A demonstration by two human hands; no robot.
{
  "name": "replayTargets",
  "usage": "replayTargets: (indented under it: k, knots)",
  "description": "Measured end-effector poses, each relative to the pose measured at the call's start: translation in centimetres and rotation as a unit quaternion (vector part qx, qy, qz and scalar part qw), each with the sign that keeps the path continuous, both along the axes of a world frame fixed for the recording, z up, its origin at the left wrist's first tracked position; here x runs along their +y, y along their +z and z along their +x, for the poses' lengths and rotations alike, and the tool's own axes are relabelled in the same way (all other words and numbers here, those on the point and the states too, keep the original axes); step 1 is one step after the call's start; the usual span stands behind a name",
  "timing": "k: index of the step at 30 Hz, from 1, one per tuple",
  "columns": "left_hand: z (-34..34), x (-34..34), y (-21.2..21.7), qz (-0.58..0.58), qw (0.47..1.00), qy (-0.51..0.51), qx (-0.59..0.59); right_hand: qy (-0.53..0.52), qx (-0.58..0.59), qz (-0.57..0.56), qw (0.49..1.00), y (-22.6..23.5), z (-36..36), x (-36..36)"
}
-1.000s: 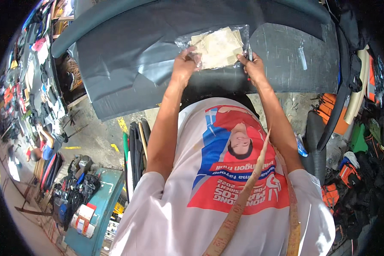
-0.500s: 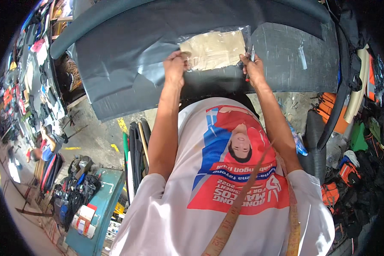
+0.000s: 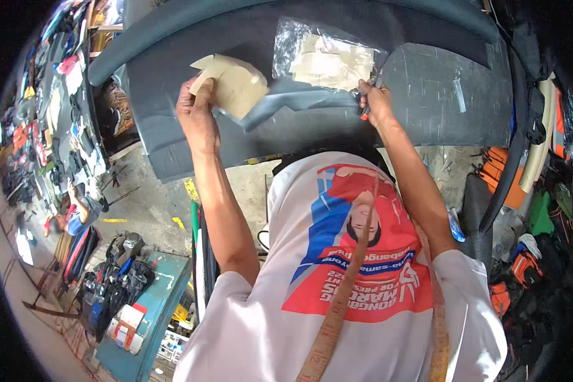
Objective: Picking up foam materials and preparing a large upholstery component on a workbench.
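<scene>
My left hand is closed on beige paper-like sheets, thumb on top, lifted over the black sheet material. One corner of the sheets curls up. To the right lies a clear plastic bag with more beige pieces inside. My right hand is closed at the bag's lower right corner. It also grips a slim dark tool with a red end; its exact kind I cannot make out.
A long black roll runs along the table's far side. On the scuffed grey board rests a small clear strip. A measuring tape hangs down my front. At the left stands a teal table; a person is beyond it.
My left hand has moved left, away from the bag, carrying beige sheets out from it. The bag has shifted slightly and its left part now shows empty. My right hand stays near its corner.
</scene>
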State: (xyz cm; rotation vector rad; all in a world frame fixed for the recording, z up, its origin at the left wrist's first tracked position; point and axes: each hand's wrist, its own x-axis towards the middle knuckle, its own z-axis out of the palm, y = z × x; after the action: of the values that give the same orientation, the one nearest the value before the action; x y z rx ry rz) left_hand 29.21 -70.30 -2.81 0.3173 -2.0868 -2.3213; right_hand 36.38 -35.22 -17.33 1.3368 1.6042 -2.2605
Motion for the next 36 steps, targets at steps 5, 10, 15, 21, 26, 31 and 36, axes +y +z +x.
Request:
replayTargets:
  k: [5, 10, 15, 21, 26, 31, 36]
  knots:
    - [-0.3, 1.0, 3.8, 0.147, 0.989, -0.003, 0.004, 0.221, -0.027, 0.101, 0.97, 1.8, -3.5, -3.3]
    - [0.2, 4.7, 2.9, 0.338, 0.936, -0.088, -0.052, 0.332, -0.015, 0.282, 0.9, 3.6, -2.3, -2.7]
    - [2.5, 10.0, -0.9, 0.506, 0.834, -0.177, -0.132, 0.193, 0.014, -0.31, 0.931, 7.8, 1.2, 0.7]
    - [1.4, 17.1, -4.9, 0.372, 0.843, -0.293, -0.255, 0.002, 0.107, -0.278, 0.955, 9.5, 5.4, 4.6]
    - [0.9, 20.9, -11.1, 0.056, 0.9, -0.354, -0.249, -0.008, 0.048, -0.024, 0.999, 7.9, 6.4, 10.1]
    - [3.5, 23.9, -12.3, -0.115, 0.945, -0.263, -0.157, 0.034, -0.029, 0.043, 0.998, 5.0, 5.7, 13.6]
    - [7.6, 16.9, -14.9, -0.22, 0.961, -0.007, -0.167, -0.046, -0.021, 0.261, 0.964, 1.9, 3.3, 21.5]
